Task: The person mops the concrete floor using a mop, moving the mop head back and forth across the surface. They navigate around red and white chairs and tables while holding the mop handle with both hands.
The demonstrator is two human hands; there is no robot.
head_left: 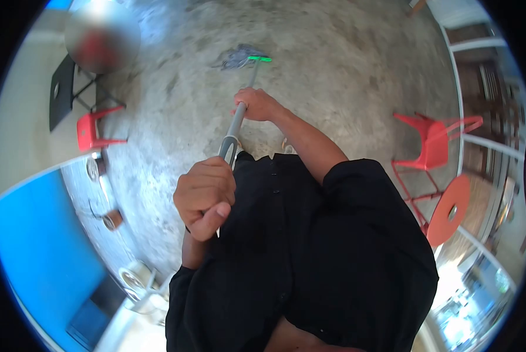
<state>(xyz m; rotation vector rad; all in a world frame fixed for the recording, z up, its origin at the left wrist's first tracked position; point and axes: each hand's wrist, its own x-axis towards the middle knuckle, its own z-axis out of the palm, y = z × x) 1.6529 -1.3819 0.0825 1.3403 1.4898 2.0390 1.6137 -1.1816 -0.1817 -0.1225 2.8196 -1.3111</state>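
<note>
A mop with a grey pole (235, 124) reaches forward from my body to the floor. Its green clamp (260, 58) and grey string head (239, 57) lie on the concrete ahead of me, with the strings fanned out to the left. Near my waist, my left hand (204, 196) is closed in a fist around the upper end of the handle, thumb on top. Further down the pole, my right hand (257, 104) wraps around it, that arm stretched forward. Both fists hide the parts of the pole inside them.
On the left are a red chair (88, 130) and a black folding table (61, 94), near a blurred patch. A red chair (434, 144) and a round red table (449, 211) stand right. Small items (113, 219) line the left wall. Concrete floor (345, 64) stretches ahead.
</note>
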